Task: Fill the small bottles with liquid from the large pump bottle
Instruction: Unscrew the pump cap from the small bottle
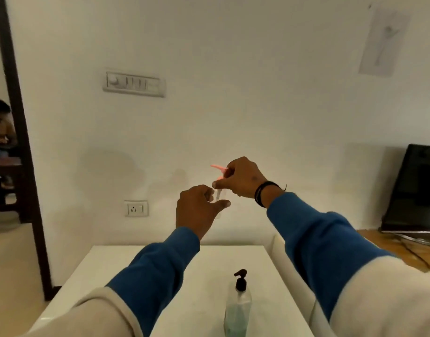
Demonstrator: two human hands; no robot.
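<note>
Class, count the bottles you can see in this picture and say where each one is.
2. A small clear bottle with a pink pump is held up between the left hand and right hand; the large pump bottle stands on the white table. Others may lie out of view.

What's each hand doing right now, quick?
Left hand: grips the small clear bottle, held up in the air.
Right hand: pinches the pink pump top at that bottle's neck.

Above the white table [126,271], the left hand [198,210] grips a small clear bottle [218,197] while the right hand [241,177] pinches its pink pump top [218,167]. The large pump bottle [238,307] stands upright below.
</note>
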